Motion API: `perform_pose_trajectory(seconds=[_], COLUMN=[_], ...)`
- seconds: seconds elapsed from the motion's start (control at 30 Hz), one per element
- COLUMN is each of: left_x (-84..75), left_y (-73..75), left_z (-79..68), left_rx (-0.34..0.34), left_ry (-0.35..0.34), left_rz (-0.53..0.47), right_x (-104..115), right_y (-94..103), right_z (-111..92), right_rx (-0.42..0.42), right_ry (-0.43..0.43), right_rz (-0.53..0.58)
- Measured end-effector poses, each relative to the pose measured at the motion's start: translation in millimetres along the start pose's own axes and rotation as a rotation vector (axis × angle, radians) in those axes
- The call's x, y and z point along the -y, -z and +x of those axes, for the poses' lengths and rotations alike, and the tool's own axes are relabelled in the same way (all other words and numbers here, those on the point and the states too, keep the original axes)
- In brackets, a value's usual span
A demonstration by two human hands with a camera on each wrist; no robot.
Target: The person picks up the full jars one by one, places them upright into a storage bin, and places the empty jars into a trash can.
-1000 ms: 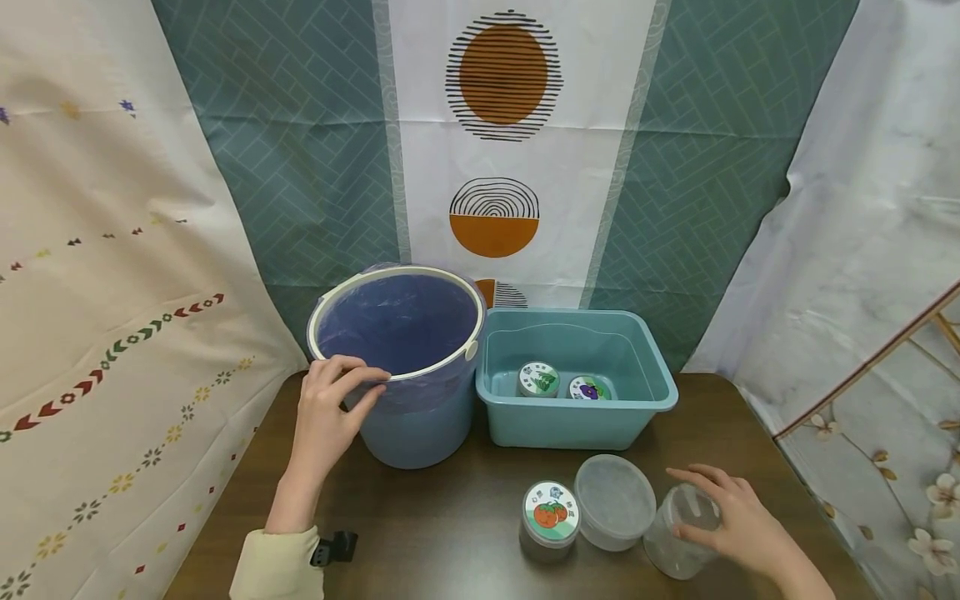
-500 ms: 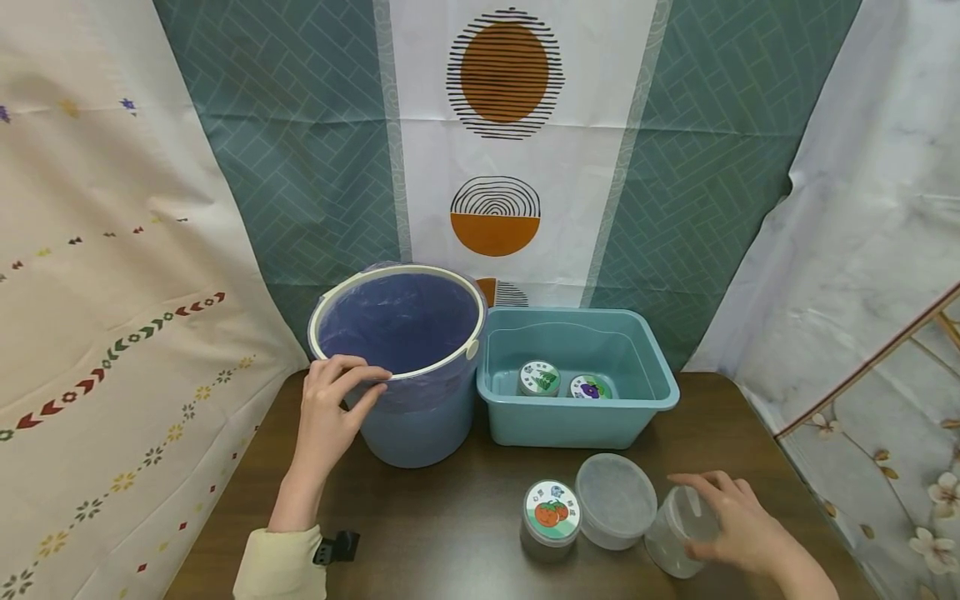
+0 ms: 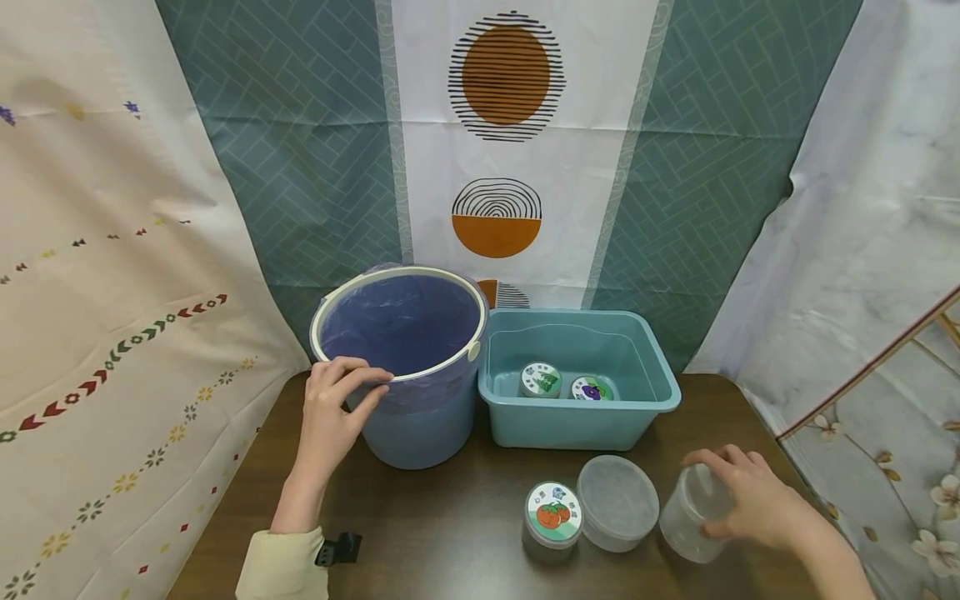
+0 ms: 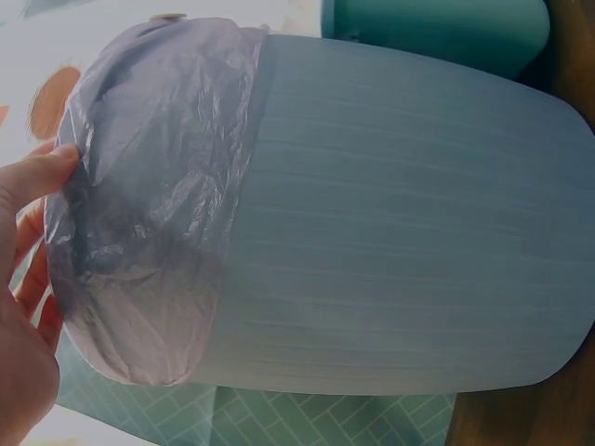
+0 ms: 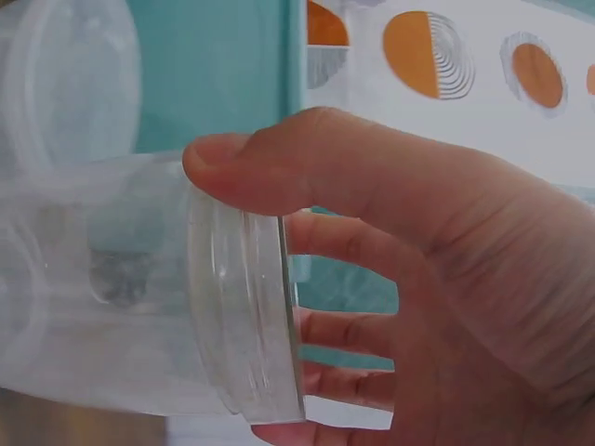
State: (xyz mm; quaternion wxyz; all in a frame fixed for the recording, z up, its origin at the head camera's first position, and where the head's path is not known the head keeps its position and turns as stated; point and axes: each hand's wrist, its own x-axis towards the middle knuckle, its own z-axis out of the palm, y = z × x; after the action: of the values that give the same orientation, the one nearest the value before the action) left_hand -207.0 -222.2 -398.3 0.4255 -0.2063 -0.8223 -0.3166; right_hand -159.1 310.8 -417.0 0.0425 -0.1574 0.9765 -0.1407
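Note:
A blue trash can [image 3: 420, 429] with a cream rim and a clear bag liner [image 4: 158, 214] folded over its top stands at the left. My left hand [image 3: 333, 417] pinches its near rim, thumb on the liner outside and fingers behind the edge. On the right, my right hand [image 3: 757, 500] grips a clear, see-through plastic jar [image 3: 686, 521] around its top. In the right wrist view the thumb presses the jar's neck [image 5: 214, 297] while the other fingers wrap behind it. Left of that jar sit a wide translucent lidded tub [image 3: 617, 500] and a jar with a tomato-picture lid [image 3: 552, 517].
A teal plastic bin [image 3: 570, 425] stands behind the jars, beside the trash can. Inside it are a jar with a green-leaf label [image 3: 540, 379] and one with a purple label [image 3: 592, 388]. Patterned cloth [image 3: 315, 167] hangs behind the dark wooden table [image 3: 427, 533].
My right hand has closed around the clear jar and shifted it slightly right and away from me, off the tub's side. The left hand has stayed at the trash can's rim.

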Motion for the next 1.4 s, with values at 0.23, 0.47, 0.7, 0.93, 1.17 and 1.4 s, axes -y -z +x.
perform_pose_trajectory(seconds=[0.23,0.47,0.7,0.93,1.17,1.4], left_x=[-0.4,0.2,0.4,1.0,5.1,4.8], left_y=[0.7,1.6,1.8,-0.3,-0.8,-2.7], left_z=[0.0,-1.3,-1.6,-2.3,-5.7,-4.1], left_rx=[-0.005,0.009,0.01,-0.015,0.012,-0.013], left_ry=[0.0,0.015,0.026,0.001,0.045,0.015], left_rz=[-0.009,-0.017,-0.032,-0.052,-0.064,-0.078], right_x=[9,25,53,90,127,164], right_y=[31.6,64.0,98.5,127.6,145.3,161.9], right_z=[9,23,42,65,92,119], right_rx=[-0.054,-0.035,0.077,0.19,0.247,0.273], right_ry=[0.076,0.164,0.289,0.398,0.532,0.613], right_rz=[-0.086,-0.138,-0.186,-0.209,-0.221,-0.275])
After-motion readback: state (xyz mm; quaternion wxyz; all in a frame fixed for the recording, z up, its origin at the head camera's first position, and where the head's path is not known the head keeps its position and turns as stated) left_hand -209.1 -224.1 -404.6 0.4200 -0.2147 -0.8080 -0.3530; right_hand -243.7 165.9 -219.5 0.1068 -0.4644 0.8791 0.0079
